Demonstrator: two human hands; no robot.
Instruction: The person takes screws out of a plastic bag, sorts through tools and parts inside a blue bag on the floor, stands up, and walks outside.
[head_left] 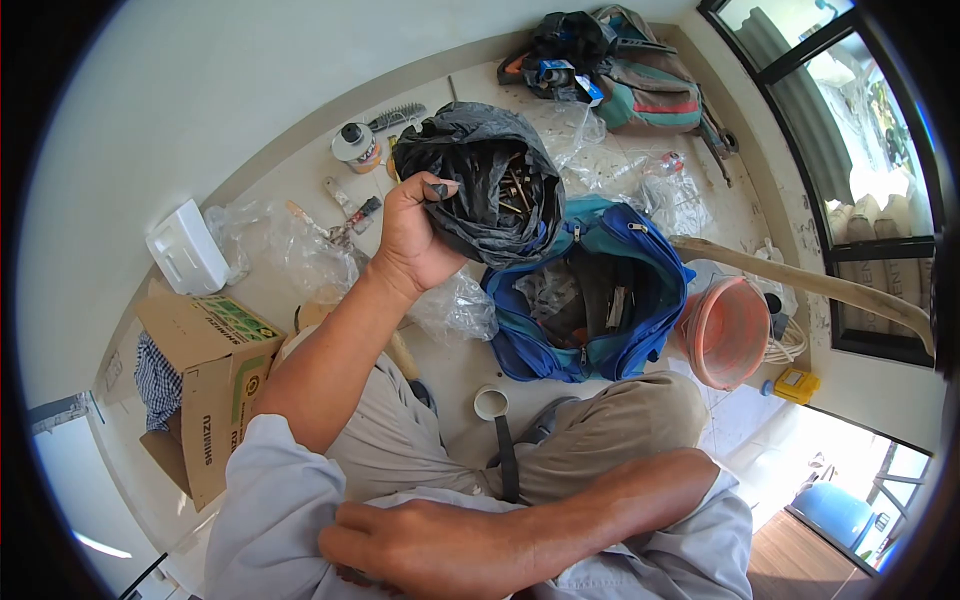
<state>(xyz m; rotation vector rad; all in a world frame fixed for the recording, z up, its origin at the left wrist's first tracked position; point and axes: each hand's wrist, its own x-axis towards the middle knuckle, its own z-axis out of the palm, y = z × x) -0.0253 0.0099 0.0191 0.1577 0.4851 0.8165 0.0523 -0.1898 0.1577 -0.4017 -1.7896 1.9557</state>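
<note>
My left hand (418,225) is raised over the floor, its thumb clamped over the rim of a black plastic bag (480,225). The bag's mouth is open towards me, and brass-coloured screws (515,190) lie inside. Just below and right of it stands a blue tool bag (515,340), unzipped, with dark items and clear plastic in it. Across my lap reaches the other arm; my right hand (420,542) rests against my shirt near the left sleeve. Its fingers are curled under, and anything in them is hidden.
A cardboard box (225,410) stands at left, near a white plastic container (187,247). Right of the tool bag are an orange bucket (728,335) and a wooden handle (800,272). A tape roll (491,402) lies between my legs. A backpack (650,95) leans at the far wall.
</note>
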